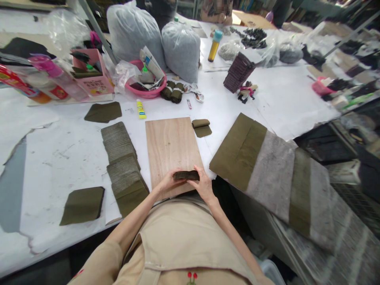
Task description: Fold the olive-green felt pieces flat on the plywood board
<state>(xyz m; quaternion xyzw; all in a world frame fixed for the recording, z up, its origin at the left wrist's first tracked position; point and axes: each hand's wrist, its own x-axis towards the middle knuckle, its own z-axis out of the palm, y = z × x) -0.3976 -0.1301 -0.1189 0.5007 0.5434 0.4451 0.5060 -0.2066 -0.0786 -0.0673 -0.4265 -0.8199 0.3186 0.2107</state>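
Note:
Between my two hands is a stack of dark olive fabric pieces [186, 175], held edge-on above the near end of a wooden board [172, 142]. My left hand [168, 180] grips its left end, and my right hand [203, 183] closes on the right end with thumb and fingers. Left of the board lies an overlapping row of olive and grey fabric pieces [123, 166]. A neat olive fabric stack [82, 205] sits further left. By the board's far right corner rests a small folded olive piece [202, 128].
On the right, large olive and grey fabric sheets [240, 150] overlap past the table edge. A yellow glue tube [141, 109], a pink basket [145, 93] and stuffed white bags [135, 35] stand beyond the board. A dark purple stack [240, 72] is at back right.

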